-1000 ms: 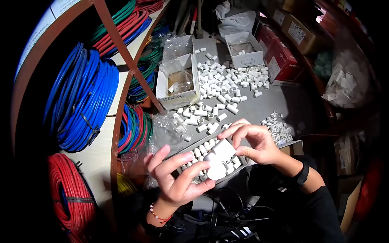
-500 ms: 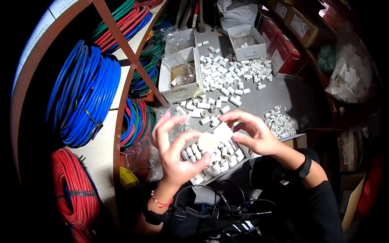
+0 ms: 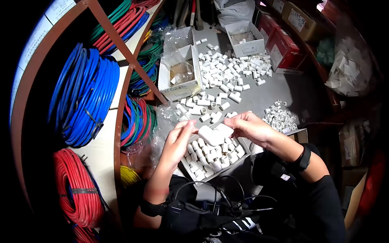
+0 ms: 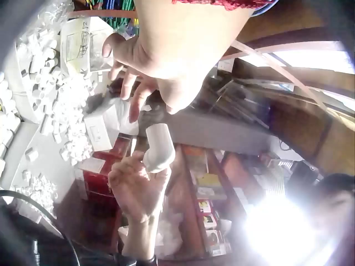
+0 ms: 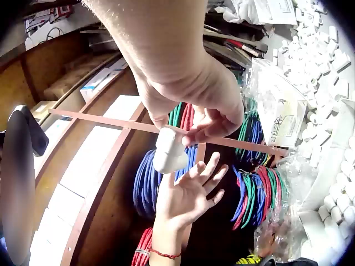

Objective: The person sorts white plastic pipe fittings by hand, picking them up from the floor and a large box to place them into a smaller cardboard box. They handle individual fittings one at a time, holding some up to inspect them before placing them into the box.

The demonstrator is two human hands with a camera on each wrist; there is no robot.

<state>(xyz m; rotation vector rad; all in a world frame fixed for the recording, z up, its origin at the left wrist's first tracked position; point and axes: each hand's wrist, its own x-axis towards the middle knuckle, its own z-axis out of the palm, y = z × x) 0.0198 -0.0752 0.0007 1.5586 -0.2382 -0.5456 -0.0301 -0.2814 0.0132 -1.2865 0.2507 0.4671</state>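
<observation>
In the head view my right hand [image 3: 253, 128] pinches one end of a white plastic elbow pipe fitting [image 3: 210, 137] between thumb and fingers. Its wider end points toward my left hand [image 3: 176, 141]. The right wrist view shows the elbow [image 5: 169, 149] hanging from the right fingertips, with the left hand [image 5: 186, 202] spread just below. Seen from the left wrist, the left fingers are extended and hold nothing, apart from the fitting [image 4: 161, 144]. Under both hands stands a grey box [image 3: 227, 168] filled with small white fittings [image 3: 206, 164].
Loose white tee fittings [image 3: 227, 73] lie scattered beyond the box, with a heap of small white clips [image 3: 279, 117] at right. Two open cartons [image 3: 180, 90] [image 3: 246, 49] stand behind. Cable coils [image 3: 87, 97] fill the left shelf; red boxes [image 3: 285, 50] stand at right.
The elbow has turned in the right fingers, its round end swinging from facing up to pointing left. The left hand has drawn back and rotated. The view shifted slightly.
</observation>
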